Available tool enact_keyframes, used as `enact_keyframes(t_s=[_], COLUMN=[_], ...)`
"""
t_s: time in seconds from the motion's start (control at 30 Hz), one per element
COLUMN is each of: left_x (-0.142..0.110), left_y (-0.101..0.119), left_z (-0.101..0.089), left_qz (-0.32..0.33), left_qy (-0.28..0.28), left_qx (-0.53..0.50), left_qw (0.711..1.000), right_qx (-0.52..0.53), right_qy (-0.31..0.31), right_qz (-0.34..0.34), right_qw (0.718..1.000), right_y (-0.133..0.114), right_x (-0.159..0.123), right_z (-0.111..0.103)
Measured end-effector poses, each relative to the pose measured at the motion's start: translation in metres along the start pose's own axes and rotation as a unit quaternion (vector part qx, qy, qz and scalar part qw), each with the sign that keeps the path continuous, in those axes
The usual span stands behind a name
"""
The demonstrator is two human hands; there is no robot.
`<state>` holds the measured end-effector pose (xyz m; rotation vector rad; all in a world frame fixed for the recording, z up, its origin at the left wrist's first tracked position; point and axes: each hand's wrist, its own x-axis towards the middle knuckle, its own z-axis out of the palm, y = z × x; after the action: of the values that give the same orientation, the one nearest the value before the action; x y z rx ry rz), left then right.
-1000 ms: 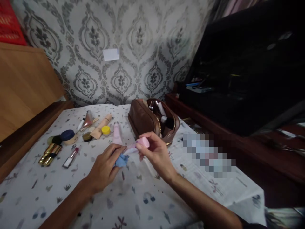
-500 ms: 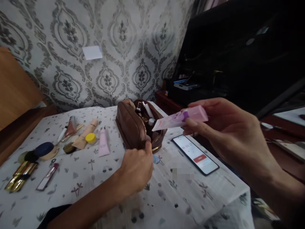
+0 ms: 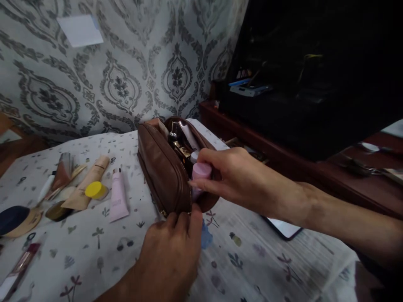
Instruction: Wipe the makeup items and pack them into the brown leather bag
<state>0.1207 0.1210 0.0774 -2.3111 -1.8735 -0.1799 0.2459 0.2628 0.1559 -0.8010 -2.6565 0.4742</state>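
A brown leather makeup bag [image 3: 162, 170] stands unzipped on the table, with a black-and-gold bottle [image 3: 176, 138] and a pale tube [image 3: 189, 136] inside. My right hand [image 3: 234, 174] pinches a pink tube [image 3: 202, 171] by its capped end. The tube's lower part is down in the bag's near end, hidden by the bag and my fingers. At the near edge of the bag, my left hand [image 3: 173, 247] has its fingers curled against the rim and grips it.
Left of the bag lie a pink tube [image 3: 119, 197], a yellow-lidded jar [image 3: 96, 190], a beige tube [image 3: 88, 182], a navy-lidded jar [image 3: 19, 220] and a lip gloss [image 3: 20, 268]. A phone [image 3: 285, 228] rests under my right forearm. A large black screen [image 3: 308, 84] stands at right.
My right hand has moved left and down, bringing the pink tube from beside the bag into its opening. My left hand stays at the bag's near edge. The view has shifted right.
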Motion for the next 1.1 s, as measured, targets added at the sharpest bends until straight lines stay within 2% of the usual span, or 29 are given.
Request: enact_keyframes(t_s=[0.1, 0.23, 0.37, 0.47, 0.57, 0.7, 0.87, 0.97, 1.1], left_x=[-0.003, -0.006, -0.006, -0.005, -0.002, 0.004, 0.02, 0.02, 0.006], left_y=[-0.001, -0.001, -0.001, 0.001, 0.001, -0.006, -0.025, -0.037, -0.047], left_z=[0.005, 0.007, 0.001, -0.007, -0.018, -0.035, -0.058, -0.067, -0.068], left_qz=[0.008, 0.0, -0.022, -0.05, -0.065, -0.074, -0.102, -0.103, -0.125], left_qy=[0.054, 0.049, -0.029, -0.106, -0.144, -0.125, -0.069, -0.076, -0.092], left_qx=[0.006, -0.004, -0.026, -0.029, -0.003, 0.071, 0.197, 0.227, 0.212], left_qw=[0.998, 0.999, 0.999, 0.993, 0.987, 0.987, 0.973, 0.965, 0.965], right_qx=[-0.052, -0.095, -0.156, -0.179, -0.142, -0.092, -0.08, -0.091, -0.081], right_qy=[-0.027, -0.049, -0.021, 0.001, 0.023, 0.042, 0.007, -0.004, -0.011], right_qz=[-0.026, -0.076, -0.109, -0.086, -0.071, -0.072, -0.04, -0.016, 0.002], right_qw=[0.998, 0.991, 0.981, 0.98, 0.987, 0.992, 0.996, 0.996, 0.997], right_y=[0.003, 0.004, 0.004, 0.004, 0.005, 0.006, 0.002, 0.001, 0.001], right_x=[0.001, -0.003, -0.008, -0.012, -0.017, -0.021, -0.021, -0.021, -0.022], right_z=[0.006, 0.008, 0.01, 0.013, 0.019, 0.024, 0.018, 0.012, 0.008])
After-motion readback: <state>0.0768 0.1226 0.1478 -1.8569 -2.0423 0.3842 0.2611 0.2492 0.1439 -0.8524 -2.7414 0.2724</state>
